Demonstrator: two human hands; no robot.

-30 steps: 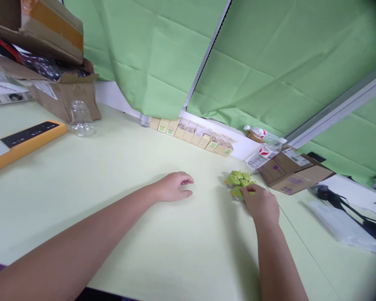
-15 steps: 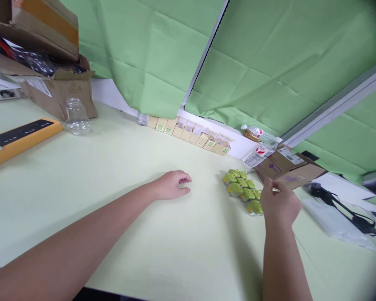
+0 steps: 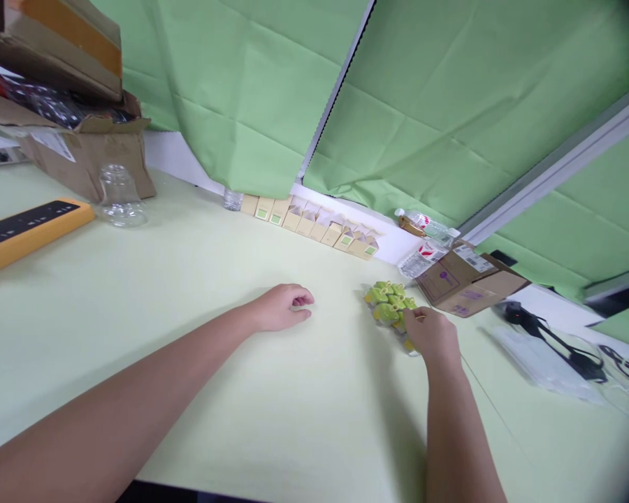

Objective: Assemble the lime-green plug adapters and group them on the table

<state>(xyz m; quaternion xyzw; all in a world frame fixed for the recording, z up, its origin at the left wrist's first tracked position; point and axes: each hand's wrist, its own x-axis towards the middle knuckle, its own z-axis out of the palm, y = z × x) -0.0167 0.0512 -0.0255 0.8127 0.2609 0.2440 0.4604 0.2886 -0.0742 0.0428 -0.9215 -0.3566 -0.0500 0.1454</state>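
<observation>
Back from the cardboard box, my right hand pinches the green toys, just beyond my knuckles. Their row runs away toward the wall; my left hand rests loosely curled and empty on the counter, well apart.

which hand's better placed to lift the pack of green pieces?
Right. The right hand already rests on the pack of green pieces, fingers at its near edge. The left hand lies curled on the table, well apart from it.
</observation>
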